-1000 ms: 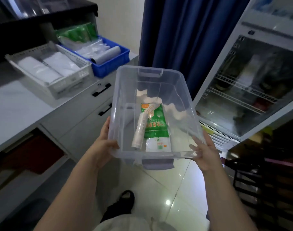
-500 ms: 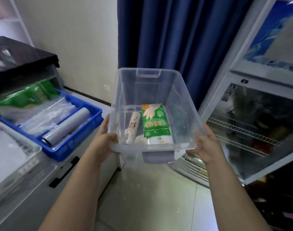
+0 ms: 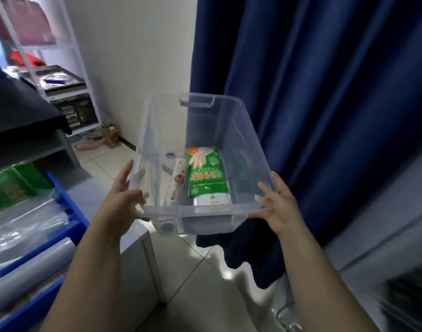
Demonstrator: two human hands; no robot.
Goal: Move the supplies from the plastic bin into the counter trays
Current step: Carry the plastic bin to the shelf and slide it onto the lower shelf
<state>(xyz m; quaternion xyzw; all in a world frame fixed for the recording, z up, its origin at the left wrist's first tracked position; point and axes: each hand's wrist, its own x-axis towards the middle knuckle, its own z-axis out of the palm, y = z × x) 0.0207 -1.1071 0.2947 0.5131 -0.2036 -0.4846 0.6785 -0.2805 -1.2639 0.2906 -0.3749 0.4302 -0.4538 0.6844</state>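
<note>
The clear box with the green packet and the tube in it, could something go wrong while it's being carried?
Maybe. The clear bin is held in mid-air only by the left hand and right hand at its near corners, so it could tip. The roll and green glove packet lie loose and might slide.

We hold the plastic bin [image 3: 238, 130] in front of us, left hand [image 3: 120, 207] at its near-left corner, right hand [image 3: 280, 207] at its near-right corner. In the bin, a glove packet [image 3: 206, 171] lies right of a slim roll [image 3: 176, 185], touching it. Counter tray [image 3: 61, 226] sits to our left on the counter [image 3: 92, 195], a film roll [image 3: 30, 264] in it. Curtain [image 3: 325, 104] hangs behind the bin, right. Shelving rack [image 3: 68, 92] stands far left, behind the counter.
</note>
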